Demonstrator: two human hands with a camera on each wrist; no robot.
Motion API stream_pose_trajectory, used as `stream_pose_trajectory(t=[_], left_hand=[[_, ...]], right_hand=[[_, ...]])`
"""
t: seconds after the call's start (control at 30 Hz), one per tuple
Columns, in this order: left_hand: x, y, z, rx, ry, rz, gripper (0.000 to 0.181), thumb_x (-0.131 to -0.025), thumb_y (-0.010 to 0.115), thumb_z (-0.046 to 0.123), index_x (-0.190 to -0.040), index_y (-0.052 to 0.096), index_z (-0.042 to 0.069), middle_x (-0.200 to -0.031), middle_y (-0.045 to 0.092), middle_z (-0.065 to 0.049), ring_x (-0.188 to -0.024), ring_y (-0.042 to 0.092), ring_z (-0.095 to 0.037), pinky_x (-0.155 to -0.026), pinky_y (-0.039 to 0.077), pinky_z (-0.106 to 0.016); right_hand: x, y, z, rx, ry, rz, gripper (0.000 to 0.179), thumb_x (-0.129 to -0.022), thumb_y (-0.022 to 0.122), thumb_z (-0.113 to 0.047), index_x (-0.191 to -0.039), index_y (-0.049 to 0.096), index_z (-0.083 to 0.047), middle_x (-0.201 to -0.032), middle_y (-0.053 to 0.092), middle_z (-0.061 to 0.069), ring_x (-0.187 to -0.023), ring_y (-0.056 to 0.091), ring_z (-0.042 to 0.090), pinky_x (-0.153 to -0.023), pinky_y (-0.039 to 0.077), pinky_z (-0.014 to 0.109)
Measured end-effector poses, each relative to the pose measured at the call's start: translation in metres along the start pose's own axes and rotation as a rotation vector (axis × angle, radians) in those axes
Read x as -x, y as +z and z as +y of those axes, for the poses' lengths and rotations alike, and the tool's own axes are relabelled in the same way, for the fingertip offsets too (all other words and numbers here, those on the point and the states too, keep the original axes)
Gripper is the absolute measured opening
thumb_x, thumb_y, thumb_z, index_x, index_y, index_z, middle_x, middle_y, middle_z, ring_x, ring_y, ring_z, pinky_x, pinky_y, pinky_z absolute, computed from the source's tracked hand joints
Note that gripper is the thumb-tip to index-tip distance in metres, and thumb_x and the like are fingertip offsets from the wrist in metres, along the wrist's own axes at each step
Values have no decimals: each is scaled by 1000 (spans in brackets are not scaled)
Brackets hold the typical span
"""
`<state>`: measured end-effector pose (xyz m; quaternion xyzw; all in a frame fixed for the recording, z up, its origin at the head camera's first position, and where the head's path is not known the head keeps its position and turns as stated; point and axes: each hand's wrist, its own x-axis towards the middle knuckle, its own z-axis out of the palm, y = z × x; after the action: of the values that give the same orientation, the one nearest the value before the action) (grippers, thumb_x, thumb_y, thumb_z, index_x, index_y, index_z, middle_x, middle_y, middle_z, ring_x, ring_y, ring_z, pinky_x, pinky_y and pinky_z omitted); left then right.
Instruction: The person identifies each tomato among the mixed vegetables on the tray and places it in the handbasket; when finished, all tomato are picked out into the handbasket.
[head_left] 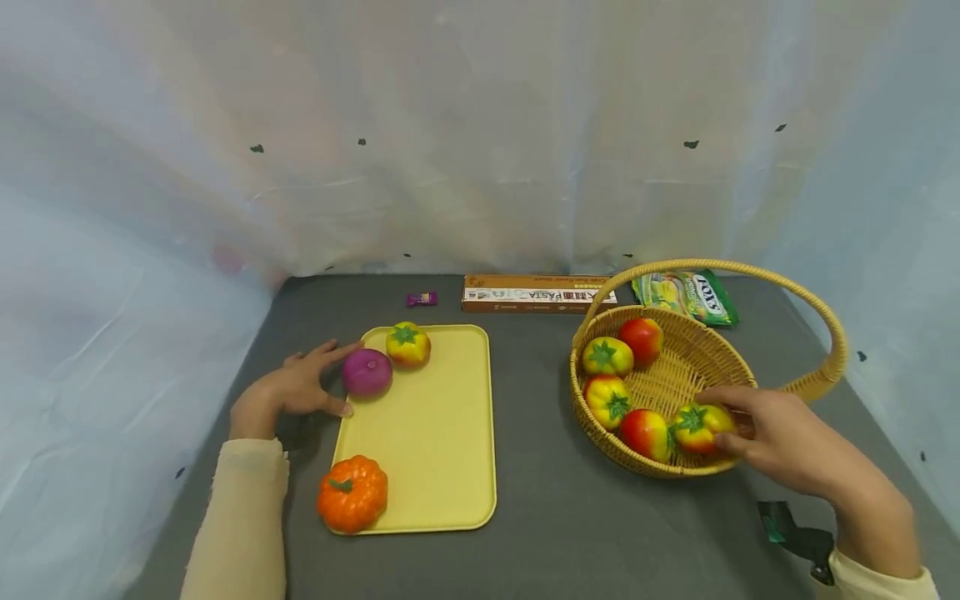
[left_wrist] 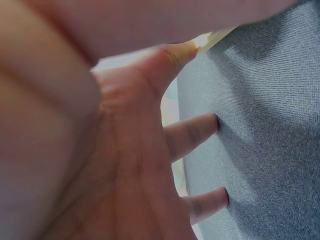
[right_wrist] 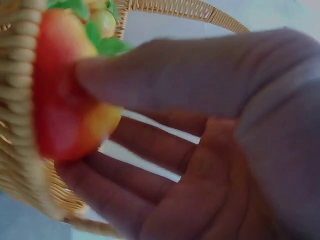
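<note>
At the tray's left edge my left hand (head_left: 303, 383) spreads its fingers, forefinger and thumb on either side of a round purple vegetable (head_left: 367, 372). Other fingertips of it touch the grey cloth in the left wrist view. The yellow tray (head_left: 427, 450) also bears a red-and-yellow fruit with a green leafy top (head_left: 408, 344) and an orange pumpkin (head_left: 352, 494) over its near left corner. Inside the wicker basket (head_left: 690, 350), my right hand (head_left: 787, 433) grips a red-and-yellow fruit (right_wrist: 65, 90) between thumb and fingers, close to the rim.
Several more such fruits (head_left: 608, 356) line the basket's left side, and its tall handle (head_left: 720, 265) arches over the right. Behind stand a pasta box (head_left: 536, 294) and a green candy bag (head_left: 693, 297). A small purple packet (head_left: 422, 298) lies behind the tray.
</note>
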<state>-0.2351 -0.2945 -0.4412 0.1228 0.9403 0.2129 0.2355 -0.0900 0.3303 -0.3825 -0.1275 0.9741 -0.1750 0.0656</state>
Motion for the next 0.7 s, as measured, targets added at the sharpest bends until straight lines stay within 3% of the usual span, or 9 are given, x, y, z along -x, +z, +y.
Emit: stream_pose_trajectory(t=[0.1,0.23,0.43,0.7], left_hand=[[-2,1,-2,-7,1,-2,111,-85,94,37,-174,30,19,-178,9,-34,-151,7,-79,-107,20,-98],[-2,1,-4,-7,6,0,112,-85,94,37,-174,30,18,-178,8,-35,-150,8,-79,-106,21,-98],[1,2,-6,0,7,6,112,-84,95,38,-174,30,19,-178,9,-36,-149,8,-80,-106,20,-98],[-1,2,-3,-4,13,7,112,-84,95,38,-174,31,19,-178,10,-36,-149,8,-81,-106,20,-98]], right_hand=[[0,7,-1,-48,-25,2,44,-94,86,-15,-137,76,-12,-132,78,10,-112,77,28,-85,64,34],[0,12,-4,-53,-39,10,46,-94,89,-24,-137,76,-15,-129,79,2,-112,77,24,-87,64,38],[-2,12,-7,-44,-16,14,54,-96,87,-34,-143,72,-13,-136,77,8,-116,76,31,-89,64,52],[-8,14,-12,-81,-5,102,48,-99,84,-34,-141,74,-12,-135,78,10,-116,78,33,-91,64,48]])
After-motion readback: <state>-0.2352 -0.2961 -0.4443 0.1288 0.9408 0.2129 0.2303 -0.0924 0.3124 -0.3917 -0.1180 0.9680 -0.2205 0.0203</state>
